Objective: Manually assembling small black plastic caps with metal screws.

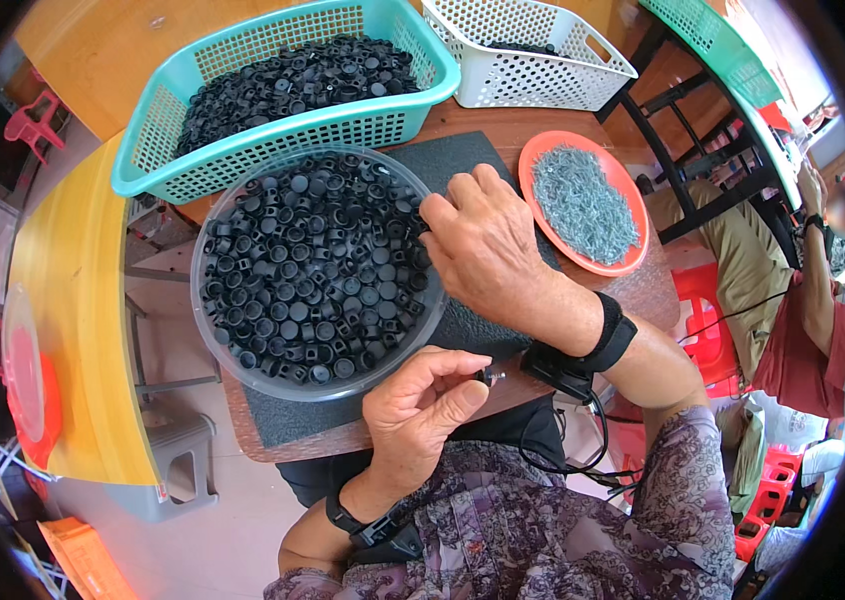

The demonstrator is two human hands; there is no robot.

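My left hand (pixel 421 412) is closed in a pinch near the table's front edge. Between its thumb and forefinger sits a small black plastic cap (pixel 484 377), with a metal screw (pixel 498 375) sticking out toward the right. My right hand (pixel 488 240) is over the right rim of a clear round bowl (pixel 205 330), fingers curled in a pinch toward the parts inside. Whatever its fingertips hold is hidden. Heaped in the bowl are many black plastic caps (pixel 308 270). To the right, an orange-red plate (pixel 531 160) carries a pile of metal screws (pixel 585 200).
Behind the bowl stands a turquoise basket (pixel 283 135) full of black parts; a white basket (pixel 543 92) is beside it. A dark mat (pixel 283 420) lies under the bowl. A yellow table (pixel 73 330) is at left. Another person (pixel 803 330) sits at right near red stools.
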